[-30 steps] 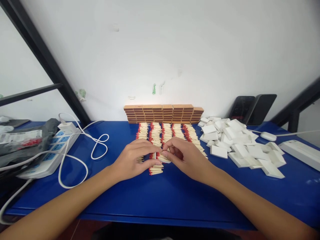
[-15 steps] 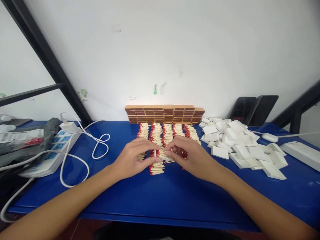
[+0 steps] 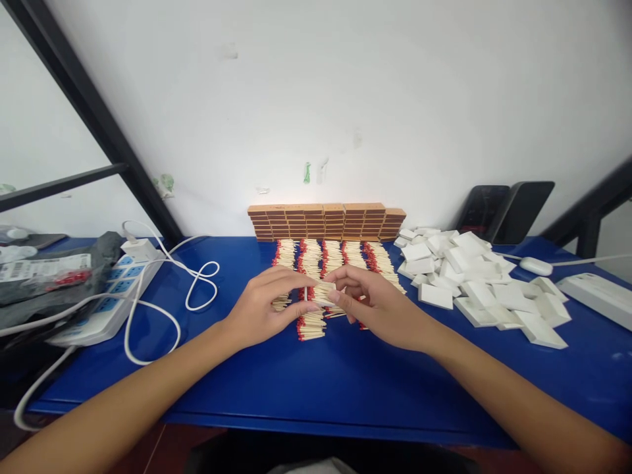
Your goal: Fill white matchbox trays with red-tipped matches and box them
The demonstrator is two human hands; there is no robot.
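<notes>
Thumb and fingers of my left hand (image 3: 269, 299) grip the left end of a small white matchbox tray (image 3: 305, 294). Matches (image 3: 323, 293) lie in the tray. My right hand (image 3: 375, 304) is closed at the tray's other end, thumb and index finger against it; its exact grip is partly hidden. Beneath and behind both hands, red-tipped matches (image 3: 311, 326) lie on the blue table (image 3: 296, 382) in several long rows, partly covered by the hands.
Brown matchbox sleeves (image 3: 326, 224) are stacked along the wall. To the right are a heap of white trays (image 3: 476, 270), two dark phones (image 3: 521, 210) and a white box (image 3: 597, 299). A power strip (image 3: 116, 289), white cables (image 3: 197, 273) and a grey plastic bag (image 3: 54, 276) lie left.
The tray has been raised slightly and my right thumb and index finger have closed on its right end. My left hand keeps its grip. The view has shifted a little.
</notes>
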